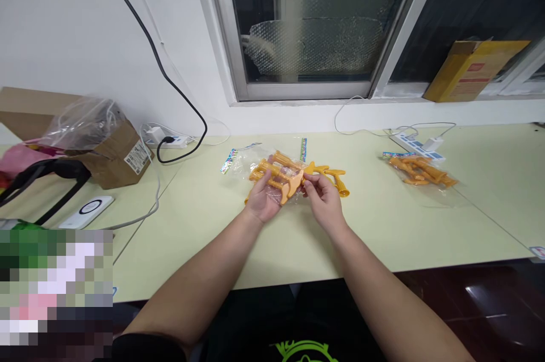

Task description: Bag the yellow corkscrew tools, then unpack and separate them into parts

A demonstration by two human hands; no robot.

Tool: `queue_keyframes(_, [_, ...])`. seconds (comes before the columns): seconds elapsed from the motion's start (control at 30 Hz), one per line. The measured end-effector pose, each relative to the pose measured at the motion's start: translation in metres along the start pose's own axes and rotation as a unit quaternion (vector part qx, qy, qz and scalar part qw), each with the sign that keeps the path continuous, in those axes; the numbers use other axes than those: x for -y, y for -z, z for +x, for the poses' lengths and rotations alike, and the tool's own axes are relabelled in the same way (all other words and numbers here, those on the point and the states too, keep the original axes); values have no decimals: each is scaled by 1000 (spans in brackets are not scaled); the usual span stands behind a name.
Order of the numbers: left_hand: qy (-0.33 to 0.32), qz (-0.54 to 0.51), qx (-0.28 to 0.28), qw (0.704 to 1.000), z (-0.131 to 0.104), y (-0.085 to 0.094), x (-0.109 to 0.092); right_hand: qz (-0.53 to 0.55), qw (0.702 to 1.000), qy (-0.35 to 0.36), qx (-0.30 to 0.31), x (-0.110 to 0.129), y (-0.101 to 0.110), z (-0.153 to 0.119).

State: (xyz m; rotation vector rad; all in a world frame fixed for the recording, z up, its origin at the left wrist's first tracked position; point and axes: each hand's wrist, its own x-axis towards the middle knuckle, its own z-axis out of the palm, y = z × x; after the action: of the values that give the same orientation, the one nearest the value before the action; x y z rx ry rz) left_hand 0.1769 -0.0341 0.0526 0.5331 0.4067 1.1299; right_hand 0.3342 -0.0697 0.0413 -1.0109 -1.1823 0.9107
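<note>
My left hand (pixel 264 201) cradles several orange plastic pieces (pixel 275 175) with ribbed, handle-like shafts and paler curved ends. The fingers of my right hand (pixel 327 203) pinch the right end of these pieces. Their exact kind I cannot make out. Behind my left hand lies a clear plastic bag (pixel 244 160) with a colourful printed strip. More orange plastic pieces (pixel 338 179), one with a flared end, rest on the table just beyond my right hand.
Another clear bag of orange pieces (pixel 419 170) lies to the right, before a power strip (pixel 426 145). At left stand an open cardboard box (pixel 117 160) and a white charging pad (pixel 87 211). A black cable (pixel 159 61) hangs down the wall. A yellow box (pixel 472 75) leans at the window.
</note>
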Motion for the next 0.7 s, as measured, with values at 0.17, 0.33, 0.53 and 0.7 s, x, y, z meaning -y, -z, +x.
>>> queue_keyframes(0.17, [0,6,16,1000,0,0,0,14,1000,-19,3,4,2,0])
queue_keyframes(0.33, [23,26,22,999,2,4,1,54,996,-65,22,12,7,1])
queue_keyframes(0.53, [46,58,12,997,2,6,3,56,994,-82,36,17,8,1])
queue_keyframes(0.7, [32,61,28,997,3,5,3,82,993,-87,22,15,5,-1])
